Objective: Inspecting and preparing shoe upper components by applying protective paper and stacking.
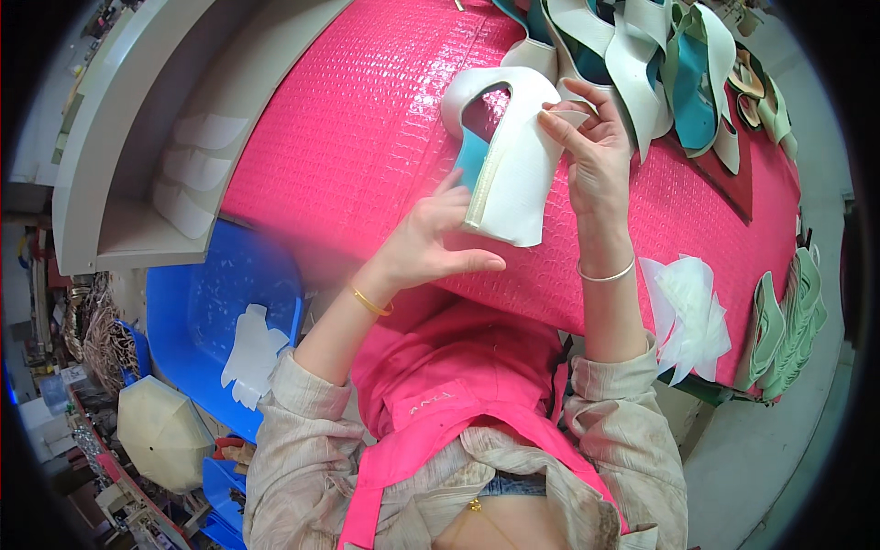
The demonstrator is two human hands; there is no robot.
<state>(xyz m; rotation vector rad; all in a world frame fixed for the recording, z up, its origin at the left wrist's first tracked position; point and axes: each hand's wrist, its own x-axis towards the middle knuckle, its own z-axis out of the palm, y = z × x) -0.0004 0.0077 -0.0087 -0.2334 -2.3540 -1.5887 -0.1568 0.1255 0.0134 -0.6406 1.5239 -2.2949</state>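
Both hands hold one white shoe upper piece (pixel 513 170) up above the pink worktop (pixel 367 137), long axis running steeply from upper left, near the cutout loop, down to the lower right edge. Left hand (pixel 431 243) supports it from below-left, fingers pinched on the lower edge with the thumb stretched out underneath. Right hand (pixel 596 151) is at the upper right edge, fingers together pressing a small white strip (pixel 570 117) onto the piece. Blue bin (pixel 220 312) at left holds white cut pieces (pixel 252 353). More white and teal uppers (pixel 660 64) are piled at the far side of the worktop; thin white liners (pixel 687 316) are stacked near right.
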